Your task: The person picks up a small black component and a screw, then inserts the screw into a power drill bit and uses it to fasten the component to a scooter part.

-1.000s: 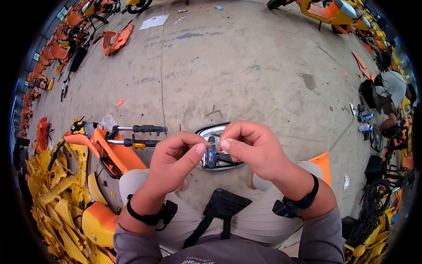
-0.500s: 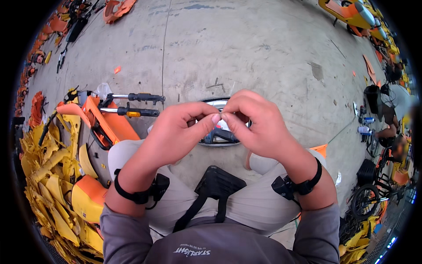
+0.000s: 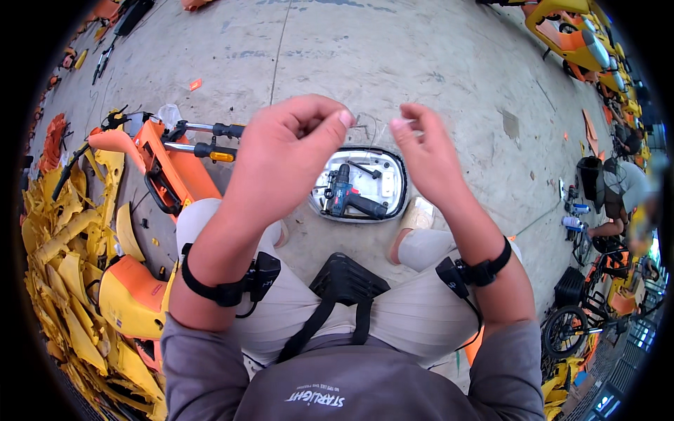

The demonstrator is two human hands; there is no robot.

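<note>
A heap of yellow panels (image 3: 63, 259) is spread at the left, beside an orange body panel (image 3: 179, 172); the left hand (image 3: 284, 147) is raised, thumb and forefinger pressed together, though whether anything is pinched cannot be told; the right hand (image 3: 434, 151) is blurred, its thumb and forefinger loosely parted; for fine fingertip work, both are best steadied above the white shell (image 3: 361, 188), so that a dropped piece might be caught; the drill (image 3: 340, 191) is cradled there, best left lying flat, near a dark bar (image 3: 364, 170).
</note>
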